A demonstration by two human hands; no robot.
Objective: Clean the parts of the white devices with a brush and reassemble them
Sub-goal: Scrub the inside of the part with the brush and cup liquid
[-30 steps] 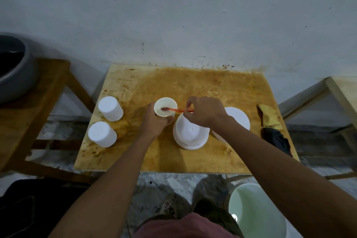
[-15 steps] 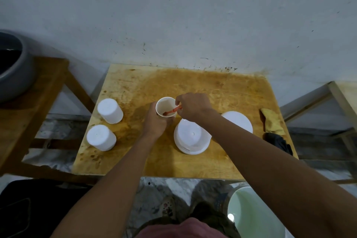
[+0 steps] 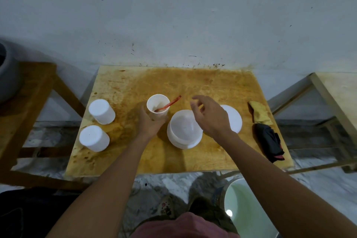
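My left hand [image 3: 149,121] grips a white paper cup [image 3: 158,106] standing on the stained wooden table [image 3: 193,87]. An orange brush [image 3: 168,104] leans inside the cup, its handle sticking out to the upper right. My right hand [image 3: 209,116] hovers just right of the brush with relaxed fingers and holds nothing. Below it sits a white round device part [image 3: 184,128] stacked on a wider white base. A flat white lid [image 3: 234,119] lies to the right, partly behind my wrist. Two white cylindrical devices [image 3: 101,111] [image 3: 94,138] stand at the table's left.
A yellow cloth [image 3: 259,113] and a black cloth [image 3: 269,144] lie at the table's right edge. A white bucket [image 3: 245,212] stands on the floor below right. A grey pot [image 3: 7,75] rests on a wooden stand to the left. Another wooden table [image 3: 340,87] is on the right.
My right hand has let go of the orange brush and pulled back to the right. The brush now rests in the cup. My left hand keeps hold of the cup.
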